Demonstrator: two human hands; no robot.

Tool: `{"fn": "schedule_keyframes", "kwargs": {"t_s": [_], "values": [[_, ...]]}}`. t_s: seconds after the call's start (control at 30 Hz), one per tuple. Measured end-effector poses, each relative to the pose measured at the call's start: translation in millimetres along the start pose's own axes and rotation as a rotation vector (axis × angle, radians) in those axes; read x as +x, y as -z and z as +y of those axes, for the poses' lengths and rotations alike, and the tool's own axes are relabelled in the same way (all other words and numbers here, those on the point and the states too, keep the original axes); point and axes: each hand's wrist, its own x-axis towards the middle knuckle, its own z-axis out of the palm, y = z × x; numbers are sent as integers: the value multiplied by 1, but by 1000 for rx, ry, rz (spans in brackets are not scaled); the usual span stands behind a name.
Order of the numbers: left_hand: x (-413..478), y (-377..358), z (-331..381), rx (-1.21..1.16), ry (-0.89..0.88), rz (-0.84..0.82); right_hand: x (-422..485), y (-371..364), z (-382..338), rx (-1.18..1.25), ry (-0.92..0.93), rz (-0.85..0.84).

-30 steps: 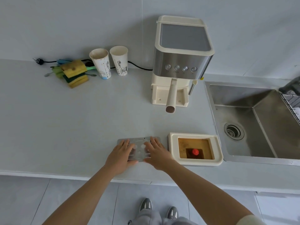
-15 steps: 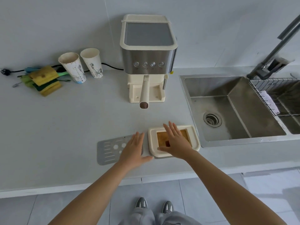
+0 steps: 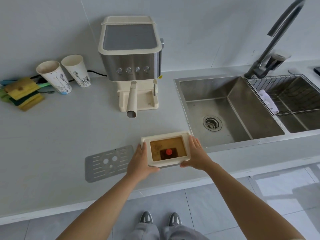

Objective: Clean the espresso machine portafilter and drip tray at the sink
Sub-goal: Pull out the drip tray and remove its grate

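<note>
Bare forearms extended forward, left hand (image 3: pixel 140 161) and right hand (image 3: pixel 197 155) gripping drip tray (image 3: pixel 166 135) sides, thumbs along near edge

One head-worn camera looks forward and down — counter (image 3: pixel 52 135) and sink (image 3: pixel 245 108) near.

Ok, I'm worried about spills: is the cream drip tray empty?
Not empty: brown liquid covers the floor of the cream rectangular drip tray; depth cannot tell.

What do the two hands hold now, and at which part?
Both hold the drip tray: the left hand grips its left side, the right hand its right side.
</note>
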Motion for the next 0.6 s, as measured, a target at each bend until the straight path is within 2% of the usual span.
{"fn": "schedule_keyframes", "kwargs": {"t_s": [0.27, 0.6], "values": [[9, 10, 2, -95, -68, 60, 3, 7, 1, 132, -15, 69], [42, 39, 35, -131, -207, 45, 10, 43, 14, 357, -66, 173]]}}
